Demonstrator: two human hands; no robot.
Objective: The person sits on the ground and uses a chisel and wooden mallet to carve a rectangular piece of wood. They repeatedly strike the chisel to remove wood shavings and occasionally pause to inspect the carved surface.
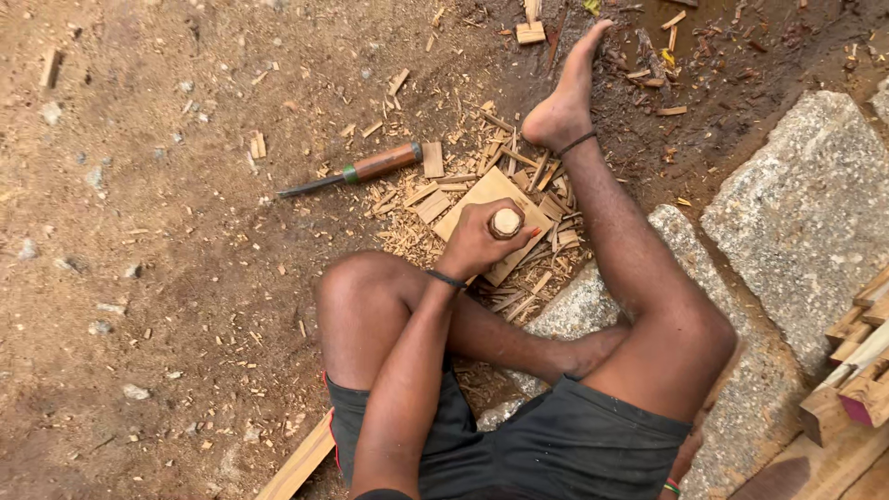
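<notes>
Over wood block point(491, 196): left hand point(477, 243) gripping tool handle point(506, 222).

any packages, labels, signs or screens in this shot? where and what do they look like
None in view: only bare ground, stone slabs, wood chips, a flat wooden piece, and a chisel with a brown handle and green band. The left hand grips a round wooden handle.

Left hand point(477, 243) grips chisel handle point(506, 222) upright on flat wood block point(491, 190), between the legs. Second chisel point(356, 170) lies on ground, left of block. Wood chips point(519, 167) around block. Stone slabs point(806, 213) right; stacked timber point(857, 370) near right.
</notes>
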